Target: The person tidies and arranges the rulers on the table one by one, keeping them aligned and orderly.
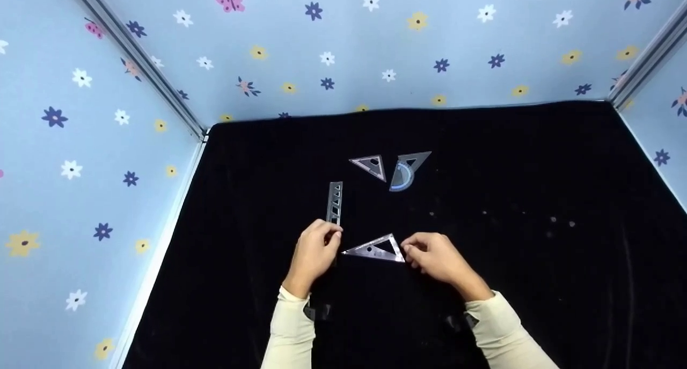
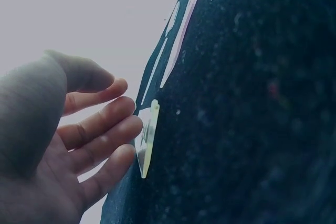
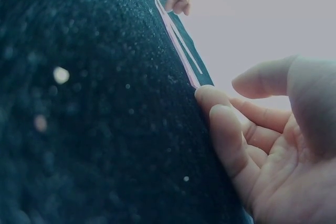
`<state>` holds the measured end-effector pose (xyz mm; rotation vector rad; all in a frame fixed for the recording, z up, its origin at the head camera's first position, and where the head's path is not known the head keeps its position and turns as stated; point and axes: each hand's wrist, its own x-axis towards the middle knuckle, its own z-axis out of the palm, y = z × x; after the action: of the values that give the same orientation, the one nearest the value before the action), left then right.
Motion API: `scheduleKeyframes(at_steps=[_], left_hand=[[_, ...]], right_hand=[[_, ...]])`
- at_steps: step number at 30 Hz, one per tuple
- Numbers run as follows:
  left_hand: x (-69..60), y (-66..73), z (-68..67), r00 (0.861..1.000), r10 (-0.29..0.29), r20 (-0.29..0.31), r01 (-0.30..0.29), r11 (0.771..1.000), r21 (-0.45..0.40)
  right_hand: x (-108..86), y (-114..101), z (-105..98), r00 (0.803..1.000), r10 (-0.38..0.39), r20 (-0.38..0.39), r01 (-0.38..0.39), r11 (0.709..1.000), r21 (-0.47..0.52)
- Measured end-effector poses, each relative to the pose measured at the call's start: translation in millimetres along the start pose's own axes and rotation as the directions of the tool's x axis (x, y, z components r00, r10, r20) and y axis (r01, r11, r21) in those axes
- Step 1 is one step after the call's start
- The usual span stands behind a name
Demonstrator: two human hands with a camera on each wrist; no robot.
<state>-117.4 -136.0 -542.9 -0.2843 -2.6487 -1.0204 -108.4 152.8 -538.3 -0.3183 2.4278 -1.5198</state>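
Observation:
A clear ruler [image 1: 331,200] with cut-out shapes lies lengthwise on the black cloth. My left hand [image 1: 314,251] is at its near end, covering part of it. In the left wrist view, the ruler's edge [image 2: 149,140] is by the fingertips, and the thumb stands apart from the loosely bent fingers. A clear set square [image 1: 375,255] lies flat between my hands, its long tip towards the left one. At its right corner is my right hand [image 1: 440,259]. The right wrist view shows a fingertip at the set square's edge [image 3: 184,64], with the thumb away from it.
Farther back lies a pink-edged set square [image 1: 381,168]. To its right, a blue-marked protractor [image 1: 400,182] overlaps a greyish set square [image 1: 421,160]. Flower-patterned panels [image 1: 354,31] wall the black cloth [image 1: 510,278] at the back and sides. Small pale specks dot the cloth on the right.

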Motion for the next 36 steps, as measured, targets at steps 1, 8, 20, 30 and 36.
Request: scheduleKeyframes(at_steps=[1,8,20,30,36], left_hand=[[0.5,0.5,0.8,1.000,0.008,-0.005,-0.008,1.000,-0.002],[2.8,-0.1,4.3,0.997,0.043,-0.068,-0.045,0.999,-0.026],[13.6,-0.7,-0.7,0.998,0.049,-0.026,-0.048,0.998,0.029],[37.5,-0.1,-0.3,0.992,0.099,0.074,-0.108,0.986,0.125],[41.4,-1.6,-0.1,0.990,0.107,0.095,-0.118,0.985,0.124]], right_hand=[[-0.5,0.3,-0.4,1.000,0.005,-0.002,-0.005,1.000,0.000],[-0.2,2.0,0.1,1.000,0.005,-0.004,-0.005,1.000,0.019],[3.2,-1.6,1.3,1.000,0.002,0.016,-0.002,0.999,0.035],[5.8,-14.6,-3.9,0.999,0.024,0.033,-0.023,0.999,-0.034],[13.5,-21.8,-5.2,1.000,-0.003,0.013,0.004,0.997,-0.073]])
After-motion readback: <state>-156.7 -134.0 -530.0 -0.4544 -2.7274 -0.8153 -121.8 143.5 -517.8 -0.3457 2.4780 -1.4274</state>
